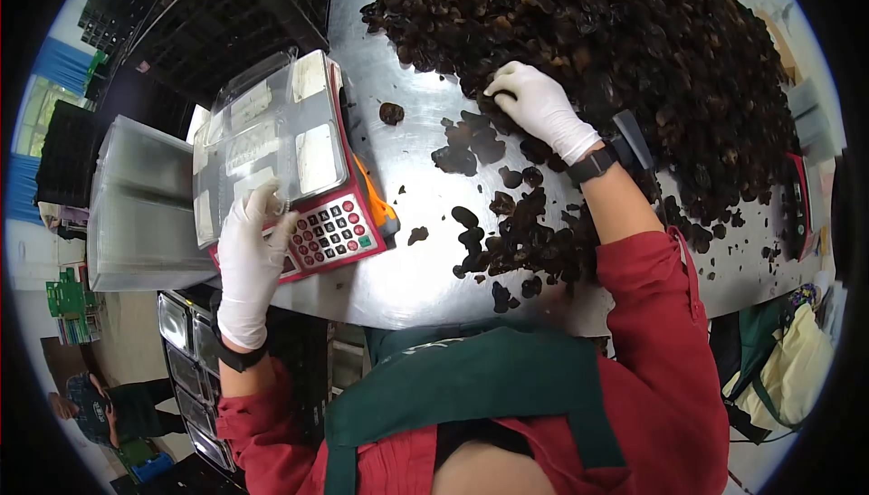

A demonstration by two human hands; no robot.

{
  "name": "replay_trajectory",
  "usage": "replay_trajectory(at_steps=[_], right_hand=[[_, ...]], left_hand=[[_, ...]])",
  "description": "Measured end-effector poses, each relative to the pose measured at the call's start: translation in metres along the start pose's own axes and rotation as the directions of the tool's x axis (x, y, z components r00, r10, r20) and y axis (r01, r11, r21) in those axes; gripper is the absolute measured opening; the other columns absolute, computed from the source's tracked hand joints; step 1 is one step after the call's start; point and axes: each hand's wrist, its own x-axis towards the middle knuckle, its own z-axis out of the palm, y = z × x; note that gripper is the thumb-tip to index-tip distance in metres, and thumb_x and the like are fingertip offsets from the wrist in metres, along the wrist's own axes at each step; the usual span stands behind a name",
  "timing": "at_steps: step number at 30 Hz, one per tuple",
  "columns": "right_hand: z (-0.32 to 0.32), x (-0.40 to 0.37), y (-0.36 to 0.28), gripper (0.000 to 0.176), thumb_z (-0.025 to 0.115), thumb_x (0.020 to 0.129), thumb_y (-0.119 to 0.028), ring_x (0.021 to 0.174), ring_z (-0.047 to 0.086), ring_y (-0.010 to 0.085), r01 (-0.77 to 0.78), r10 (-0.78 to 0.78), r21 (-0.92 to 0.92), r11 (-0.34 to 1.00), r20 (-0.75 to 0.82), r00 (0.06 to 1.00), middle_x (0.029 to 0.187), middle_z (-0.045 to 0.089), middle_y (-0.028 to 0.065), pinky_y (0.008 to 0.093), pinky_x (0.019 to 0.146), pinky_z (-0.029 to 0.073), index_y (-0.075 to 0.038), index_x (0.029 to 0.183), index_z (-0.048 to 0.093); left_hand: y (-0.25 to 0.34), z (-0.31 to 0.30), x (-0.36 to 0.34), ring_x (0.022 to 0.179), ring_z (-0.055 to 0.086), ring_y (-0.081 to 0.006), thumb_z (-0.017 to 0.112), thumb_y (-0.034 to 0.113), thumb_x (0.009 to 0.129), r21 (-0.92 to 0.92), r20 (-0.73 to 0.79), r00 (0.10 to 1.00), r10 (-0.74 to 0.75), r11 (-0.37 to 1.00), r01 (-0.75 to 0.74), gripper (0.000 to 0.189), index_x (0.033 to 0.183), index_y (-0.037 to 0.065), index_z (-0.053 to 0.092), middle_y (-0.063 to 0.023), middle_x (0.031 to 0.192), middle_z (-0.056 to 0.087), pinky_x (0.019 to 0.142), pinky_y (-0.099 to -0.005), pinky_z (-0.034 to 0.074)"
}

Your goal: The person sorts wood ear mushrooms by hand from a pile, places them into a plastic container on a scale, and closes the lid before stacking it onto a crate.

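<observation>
My left hand (249, 260), in a white glove, is at the near corner of a clear plastic tray (321, 160). Its fingers are bent and appear pinched on the tray's edge. That tray lies on a red-framed scale (376, 242) with a keypad (330, 233). My right hand (540, 108), gloved in white too, touches the near-left edge of a large heap of dark brown, glossy, wrinkled pieces (625, 33). Its fingers curl downward; whatever they hold is hidden. Scattered pieces (516, 246) lie between the heap and my body.
Stacked clear plastic containers (136, 214) stand left of the scale. Dark crates (226, 24) rise behind it. An orange-and-grey item (376, 192) lies beside the scale on the metal table (407, 287). Another red-edged device (801, 205) is far right. A person (100, 414) is at lower left.
</observation>
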Motion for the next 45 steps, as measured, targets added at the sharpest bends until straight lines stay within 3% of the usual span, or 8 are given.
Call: replay_trajectory(at_steps=[6,20,24,28,32,38,42,45], right_hand=[[-0.044,-0.028,0.018,0.024,0.064,0.093,-0.014,0.065,0.068,0.0097,-0.433,0.323,0.649,0.626,0.289,0.901,0.081,0.073,0.008,0.0227,0.061,0.054,0.002,0.109,0.073],[-0.133,-0.241,-0.008,0.017,0.059,0.097,-0.01,0.076,0.057,0.0059,-0.467,0.599,0.625,0.625,0.0,0.801,0.086,0.066,0.0002,0.0212,0.071,0.044,0.002,0.102,0.072],[-0.124,-0.331,-0.019,0.018,0.057,0.1,-0.014,0.069,0.055,0.0056,-0.576,0.855,0.742,0.343,0.008,0.519,0.085,0.065,0.0017,0.0205,0.059,0.042,0.0,0.105,0.069],[-0.103,-0.358,-0.055,0.027,0.051,0.104,-0.021,0.062,0.055,0.0083,-0.301,0.849,0.951,0.066,0.104,0.517,0.081,0.064,0.0027,0.0209,0.051,0.04,0.0,0.116,0.063],[-0.084,-0.336,-0.089,0.028,0.049,0.105,-0.02,0.057,0.053,0.0097,-0.133,0.802,0.967,-0.219,0.256,0.54,0.092,0.062,0.0047,0.0204,0.044,0.036,0.002,0.118,0.06],[-0.072,-0.332,-0.122,0.039,0.041,0.107,-0.023,0.053,0.05,0.0087,-0.165,0.67,0.961,-0.221,0.273,0.69,0.085,0.064,0.0052,0.0197,0.047,0.039,0.003,0.13,0.057],[-0.085,-0.356,-0.127,0.032,0.044,0.107,-0.022,0.055,0.059,0.009,-0.484,0.729,0.87,0.089,0.274,0.627,0.075,0.067,0.0052,0.0207,0.052,0.044,-0.004,0.123,0.065],[-0.094,-0.406,-0.101,0.025,0.05,0.103,-0.014,0.065,0.069,0.0115,-0.638,0.751,0.694,0.334,0.213,0.625,0.083,0.072,0.0057,0.0212,0.057,0.049,-0.002,0.112,0.07]], left_hand=[[0.049,0.0,-0.004,0.113,0.058,-0.0337,0.081,0.006,0.074,0.219,-0.234,0.967,0.097,0.975,-0.045,0.062,0.132,0.007,0.059,-0.013,0.12,0.062,0.1,-0.0428,0.043],[0.157,0.132,0.041,0.103,0.059,-0.0343,0.064,0.012,0.088,-0.277,-0.001,0.942,0.336,0.905,-0.323,0.027,0.115,0.005,0.062,-0.0142,0.11,0.061,0.087,-0.0455,0.048],[0.187,0.15,0.072,0.104,0.058,-0.0359,0.064,0.009,0.086,-0.27,0.002,0.916,0.4,0.883,-0.385,0.03,0.116,0.006,0.062,-0.016,0.111,0.061,0.088,-0.0454,0.048],[0.245,0.136,0.029,0.12,0.055,-0.0326,0.066,-0.003,0.078,-0.794,-0.064,0.685,0.726,0.379,-0.476,0.054,0.131,0.009,0.06,-0.0142,0.127,0.058,0.102,-0.0401,0.046],[0.273,0.13,-0.018,0.125,0.051,-0.0314,0.068,0.001,0.086,-0.962,0.015,0.571,0.821,0.168,-0.216,0.057,0.14,0.011,0.054,-0.0148,0.139,0.05,0.101,-0.0351,0.047],[0.252,0.148,-0.048,0.101,0.062,-0.0197,0.068,-0.002,0.087,-0.939,0.086,0.706,0.703,0.295,-0.178,0.02,0.106,0.005,0.071,-0.0065,0.108,0.067,0.086,-0.0315,0.052],[0.239,0.128,-0.063,0.105,0.062,-0.0248,0.066,-0.001,0.087,-0.924,0.231,0.611,0.757,0.368,-0.105,0.031,0.116,0.008,0.067,-0.0086,0.114,0.064,0.091,-0.034,0.052],[0.211,0.136,-0.073,0.107,0.06,-0.0311,0.07,0.003,0.082,-0.762,0.116,0.669,0.734,0.498,-0.414,0.033,0.114,0.01,0.067,-0.0101,0.113,0.063,0.094,-0.0401,0.05]])
